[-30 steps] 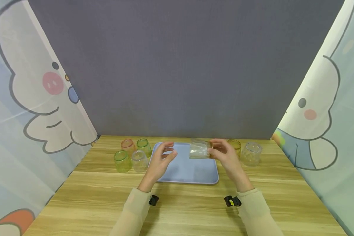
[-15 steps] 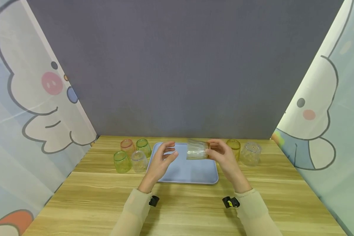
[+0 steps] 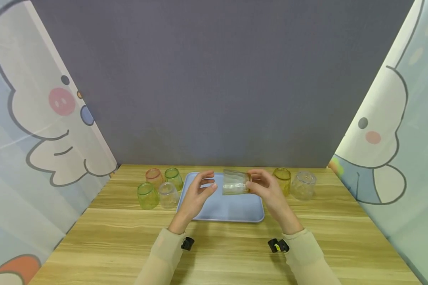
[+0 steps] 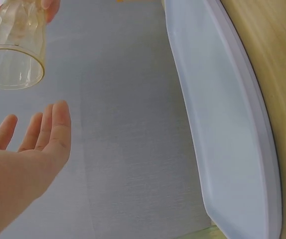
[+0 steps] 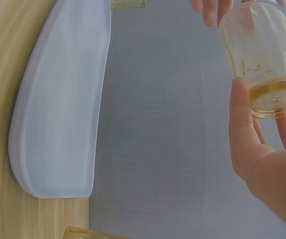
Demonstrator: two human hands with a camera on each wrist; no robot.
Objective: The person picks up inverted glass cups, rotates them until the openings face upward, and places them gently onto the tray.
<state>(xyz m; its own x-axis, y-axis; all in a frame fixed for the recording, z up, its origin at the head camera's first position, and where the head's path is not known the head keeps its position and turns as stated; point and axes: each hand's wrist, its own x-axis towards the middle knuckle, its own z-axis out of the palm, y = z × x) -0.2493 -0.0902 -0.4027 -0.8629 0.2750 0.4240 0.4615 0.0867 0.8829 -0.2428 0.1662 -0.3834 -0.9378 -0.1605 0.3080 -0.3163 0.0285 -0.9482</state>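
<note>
Wooden surface (image 3: pixel 228 253) and blue tray (image 3: pixel 232 211), with a tinted glass (image 3: pixel 234 183) held over the tray

Behind the tray, a grey panel (image 3: pixel 214 87) is standing, and printed curtains (image 3: pixel 14 170) are hanging to both sides. Over the tray, the right hand (image 3: pixel 270 192) is pinching the tinted glass near its amber base, thumb and fingers pressing on opposite sides; the glass is lying nearly level in this grip, its mouth facing the left hand (image 3: pixel 196 198). That hand is hovering over the left part of the tray, its fingers loosely bent, parted from the thumb and holding nothing; a gap is separating it from the glass. Left of the tray, a red glass (image 3: pixel 154 177), a green glass (image 3: pixel 173 179), a yellow-green glass (image 3: pixel 148 196) and a clear glass (image 3: pixel 169 196) are standing grouped. Right of the tray, a yellow glass (image 3: pixel 282 181) and a faceted colourless glass (image 3: pixel 304 187) are standing side by side.
</note>
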